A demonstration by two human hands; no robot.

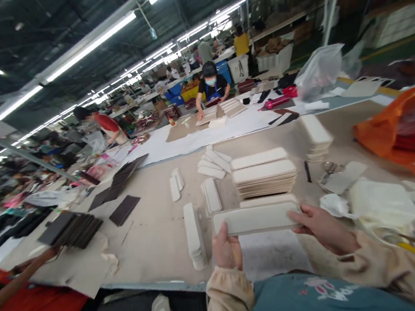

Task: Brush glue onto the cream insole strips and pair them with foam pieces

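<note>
A long, pale strip-shaped panel (257,218) with rounded corners is held level above the table between both hands. My left hand (226,249) grips its left end, thumb on top. My right hand (321,224) pinches the right end between thumb and fingers. Just behind the strip lies a similar piece, partly hidden by it. Farther back rises a tall stack of matching strips (264,178). Left of my hands stand a narrow stack of pale pieces (193,234) and a shorter one (212,195).
Scissors (331,168), a white plastic bag (338,206) and an orange bag (398,125) lie right. Another stack (315,133) stands at back right. On the left, a co-worker's hand (50,253) touches dark panels (74,229). A masked person works across the table.
</note>
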